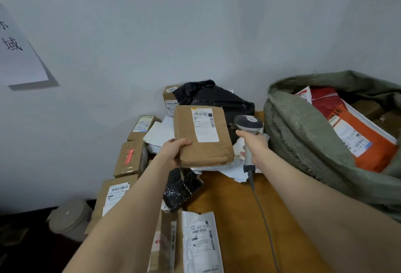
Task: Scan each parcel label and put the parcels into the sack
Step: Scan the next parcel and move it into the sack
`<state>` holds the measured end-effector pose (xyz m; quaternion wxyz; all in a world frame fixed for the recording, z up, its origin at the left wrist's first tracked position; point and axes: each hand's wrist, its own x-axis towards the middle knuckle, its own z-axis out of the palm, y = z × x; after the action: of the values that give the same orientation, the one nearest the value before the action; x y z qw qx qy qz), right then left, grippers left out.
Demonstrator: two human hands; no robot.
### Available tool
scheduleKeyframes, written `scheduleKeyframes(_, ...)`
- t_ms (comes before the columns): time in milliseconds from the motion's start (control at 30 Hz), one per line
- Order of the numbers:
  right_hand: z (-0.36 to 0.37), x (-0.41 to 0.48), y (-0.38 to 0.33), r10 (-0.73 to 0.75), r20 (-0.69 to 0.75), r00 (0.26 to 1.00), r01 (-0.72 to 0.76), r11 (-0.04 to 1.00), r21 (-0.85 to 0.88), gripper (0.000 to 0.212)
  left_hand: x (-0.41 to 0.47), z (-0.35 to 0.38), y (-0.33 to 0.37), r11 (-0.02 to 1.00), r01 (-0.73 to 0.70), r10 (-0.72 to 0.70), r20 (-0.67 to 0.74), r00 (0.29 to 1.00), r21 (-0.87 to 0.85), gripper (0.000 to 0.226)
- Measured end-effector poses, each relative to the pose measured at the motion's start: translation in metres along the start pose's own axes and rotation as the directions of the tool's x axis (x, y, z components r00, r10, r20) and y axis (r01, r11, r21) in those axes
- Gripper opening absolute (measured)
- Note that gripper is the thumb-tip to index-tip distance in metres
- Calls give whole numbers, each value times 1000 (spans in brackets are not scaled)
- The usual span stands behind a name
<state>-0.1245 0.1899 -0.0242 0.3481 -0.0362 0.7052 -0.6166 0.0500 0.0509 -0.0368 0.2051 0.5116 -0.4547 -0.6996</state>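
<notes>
Holding brown parcel (204, 140) aloft: left hand (173, 151) thumb and fingers clamped on near corner, long axis running away from fingers. Label (205, 125) faces up, just left of barcode scanner (249, 124), right hand (255, 142) wrapped round its handle. Sack (303, 133) right of both hands.

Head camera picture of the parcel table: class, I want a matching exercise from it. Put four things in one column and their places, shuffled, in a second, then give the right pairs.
Things
1. brown paper parcel
2. barcode scanner
3. orange mailer
4. black bubble-wrap packet

Places
A. inside the green sack
B. gripped by the right hand
C. held up by the left hand
D. lying on the tabletop, beside the left forearm

Pairs: 1-C, 2-B, 3-A, 4-D
</notes>
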Motion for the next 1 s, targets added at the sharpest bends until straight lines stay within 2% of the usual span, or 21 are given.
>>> scheduleKeyframes(100, 5, -9, -8, 2, 141, 990, 0, 1000, -15, 29, 2, -5, -9, 1000, -8, 8, -4, 1000, 12, 72)
scheduleKeyframes(167, 10, -16, -13, -3, 227, 974, 15, 999, -48, 21, 3, -8, -14, 1000, -11, 11, -25, 1000, 21, 78)
scheduleKeyframes(400, 26, -32, -24, -1, 322, 947, 61, 983, -175, 16, -1, -15, -23, 1000, -9, 8, -33, 999, -21, 82)
scheduleKeyframes(633, 35, -42, -28, 0, 348, 938, 71, 979, -189, 8, 0, -25, -28, 1000, -13, 13, -43, 999, -18, 62)
scheduleKeyframes(1000, 43, -50, -29, 18, 394, 919, 75, 973, -218, 9, -2, -33, -31, 999, -19, 17, -51, 999, -45, 71)
